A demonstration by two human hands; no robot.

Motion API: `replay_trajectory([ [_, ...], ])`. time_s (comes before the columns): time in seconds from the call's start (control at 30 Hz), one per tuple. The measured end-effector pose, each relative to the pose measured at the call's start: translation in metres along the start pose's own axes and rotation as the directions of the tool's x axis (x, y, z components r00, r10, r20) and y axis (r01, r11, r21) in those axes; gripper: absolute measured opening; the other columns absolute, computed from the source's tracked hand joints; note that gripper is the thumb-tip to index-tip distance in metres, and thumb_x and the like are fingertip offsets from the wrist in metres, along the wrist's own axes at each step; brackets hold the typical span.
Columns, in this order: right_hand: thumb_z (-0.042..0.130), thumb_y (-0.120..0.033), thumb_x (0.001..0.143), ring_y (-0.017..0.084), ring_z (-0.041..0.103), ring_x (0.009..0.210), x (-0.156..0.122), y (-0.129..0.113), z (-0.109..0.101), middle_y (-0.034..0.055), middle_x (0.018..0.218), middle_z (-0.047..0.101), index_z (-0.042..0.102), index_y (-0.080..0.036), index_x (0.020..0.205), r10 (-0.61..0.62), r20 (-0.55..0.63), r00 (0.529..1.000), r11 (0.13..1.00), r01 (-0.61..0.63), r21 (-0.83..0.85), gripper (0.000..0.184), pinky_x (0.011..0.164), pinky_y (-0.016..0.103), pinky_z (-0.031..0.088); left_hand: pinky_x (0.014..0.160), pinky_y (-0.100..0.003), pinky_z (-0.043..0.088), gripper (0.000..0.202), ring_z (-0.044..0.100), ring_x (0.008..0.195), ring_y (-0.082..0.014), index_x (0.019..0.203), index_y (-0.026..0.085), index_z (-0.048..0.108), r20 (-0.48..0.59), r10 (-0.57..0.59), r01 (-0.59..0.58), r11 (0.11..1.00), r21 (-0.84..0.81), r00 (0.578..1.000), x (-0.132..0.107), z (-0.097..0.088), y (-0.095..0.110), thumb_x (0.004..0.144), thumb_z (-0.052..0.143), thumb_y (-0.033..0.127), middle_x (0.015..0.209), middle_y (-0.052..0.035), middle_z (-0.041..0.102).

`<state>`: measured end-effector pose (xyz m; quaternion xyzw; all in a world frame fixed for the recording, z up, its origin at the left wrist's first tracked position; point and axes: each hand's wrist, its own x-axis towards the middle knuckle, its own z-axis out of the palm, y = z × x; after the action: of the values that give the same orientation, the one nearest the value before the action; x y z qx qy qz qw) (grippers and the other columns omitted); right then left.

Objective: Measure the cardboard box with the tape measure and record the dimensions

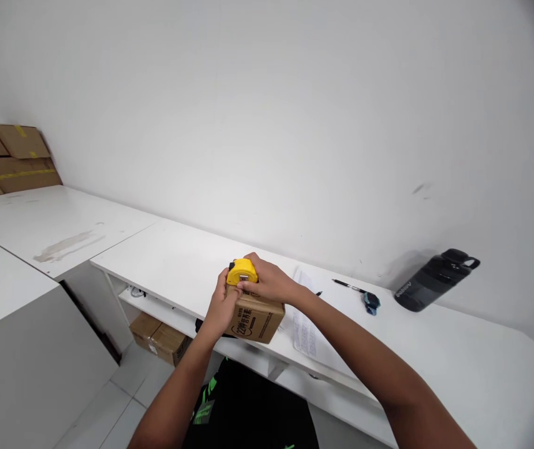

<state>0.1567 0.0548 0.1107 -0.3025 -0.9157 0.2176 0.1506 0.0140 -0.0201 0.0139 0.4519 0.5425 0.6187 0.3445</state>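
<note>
A yellow tape measure (242, 272) sits against the top of a small brown cardboard box (257, 321) with black printing. My right hand (269, 279) is closed around the tape measure, its fingers over the top and its thumb along the lower side. At the box's upper left corner, my left hand (221, 307) is closed on the box, thumb in front and fingers reaching up beside the tape measure. Whether any blade is pulled out cannot be made out. The box is at the front edge of the white table (178, 249), partly covered by both hands.
Written paper (307, 333) lies right of the box, with a pen (347, 285) and a dark blue-black object (370, 303) beyond. A dark bottle (435, 280) stands near the wall. Cardboard boxes (19, 171) are stacked far left; another carton (159, 337) is below the table.
</note>
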Motion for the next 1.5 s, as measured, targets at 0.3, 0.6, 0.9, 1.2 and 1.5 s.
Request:
replay_trajectory([
  [0.3,0.062,-0.044,0.085,0.024,0.062,0.089,-0.006,0.008,-0.003,0.0058,0.102,0.066,0.042,-0.024,0.115,-0.02,0.037,0.999,0.999,0.019,0.038,0.041,0.072,0.032,0.042,0.109,-0.044,0.036,0.049,0.049,0.13,-0.0287,0.133,0.024,0.047,0.025,-0.007,0.007,1.0,-0.011,1.0,-0.003,0.0,0.008,0.086,0.056,0.03,0.137,-0.01,0.055],
  [0.6,0.06,-0.049,0.086,0.024,0.062,0.088,-0.015,0.013,-0.009,0.0049,0.102,0.066,0.041,-0.024,0.113,0.02,0.066,0.998,1.0,-0.021,0.014,0.042,0.071,0.032,0.042,0.114,-0.046,0.031,0.044,0.044,0.135,-0.0291,0.128,0.026,0.053,0.02,-0.017,0.017,1.0,-0.018,1.0,-0.002,0.0,0.004,0.084,0.057,0.027,0.144,-0.0076,0.051],
  [0.9,0.061,-0.047,0.085,0.024,0.063,0.088,-0.02,0.009,-0.005,0.0061,0.102,0.067,0.041,-0.024,0.116,0.034,0.033,0.999,0.999,-0.034,-0.003,0.044,0.071,0.032,0.043,0.098,-0.045,0.045,0.05,0.054,0.126,-0.0314,0.118,0.025,0.062,0.081,-0.104,0.115,0.982,-0.151,0.991,0.017,-0.016,0.009,0.083,0.057,0.061,0.135,-0.0103,0.061],
  [1.2,0.06,-0.046,0.085,0.025,0.063,0.089,-0.027,0.008,-0.009,0.0059,0.103,0.068,0.041,-0.025,0.113,0.049,0.027,0.998,0.999,-0.048,-0.01,0.04,0.068,0.031,0.042,0.093,-0.044,0.046,0.058,0.061,0.116,-0.0261,0.122,0.026,0.045,0.094,-0.179,0.19,0.973,-0.129,0.979,0.034,-0.02,0.016,0.072,0.073,0.039,0.138,-0.0137,0.059],
  [1.5,0.06,-0.046,0.085,0.025,0.062,0.085,-0.019,0.006,-0.021,0.0062,0.104,0.067,0.044,-0.024,0.11,0.004,0.078,0.997,0.992,0.006,-0.125,0.036,0.063,0.031,0.038,0.093,-0.04,0.047,0.033,0.063,0.113,-0.0238,0.095,0.023,0.049,0.073,-0.124,0.132,0.985,-0.107,0.99,0.035,-0.018,0.013,0.072,0.069,0.036,0.12,-0.0089,0.068],
])
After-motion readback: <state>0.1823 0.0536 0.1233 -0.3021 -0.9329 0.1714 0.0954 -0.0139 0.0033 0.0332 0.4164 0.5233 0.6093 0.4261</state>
